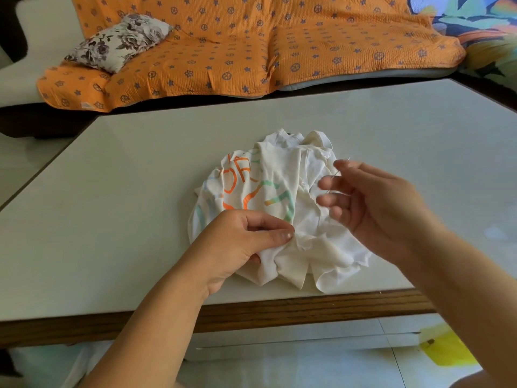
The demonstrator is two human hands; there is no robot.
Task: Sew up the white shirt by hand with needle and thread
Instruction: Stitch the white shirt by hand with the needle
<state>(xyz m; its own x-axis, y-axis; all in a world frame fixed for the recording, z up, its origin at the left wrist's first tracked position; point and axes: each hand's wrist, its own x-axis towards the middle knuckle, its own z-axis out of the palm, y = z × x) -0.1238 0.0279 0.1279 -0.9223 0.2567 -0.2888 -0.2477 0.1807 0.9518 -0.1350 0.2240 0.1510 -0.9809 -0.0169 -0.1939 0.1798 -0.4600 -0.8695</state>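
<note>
A crumpled white shirt [282, 175] with orange and green print lies on the pale table [140, 169], near its front edge. My left hand [237, 245] pinches a fold of the shirt's near part between thumb and fingers. My right hand [372, 203] hovers over the shirt's right side, palm turned inward. It holds a thin needle [340, 168] between thumb and forefinger, with the tip pointing up and to the right. I cannot make out the thread.
The table has a wooden front edge [279, 309]. Behind it stands a sofa under an orange patterned cover [251, 46], with a floral cushion [120, 42] on its left. A yellow object [447, 348] lies on the tiled floor at the lower right.
</note>
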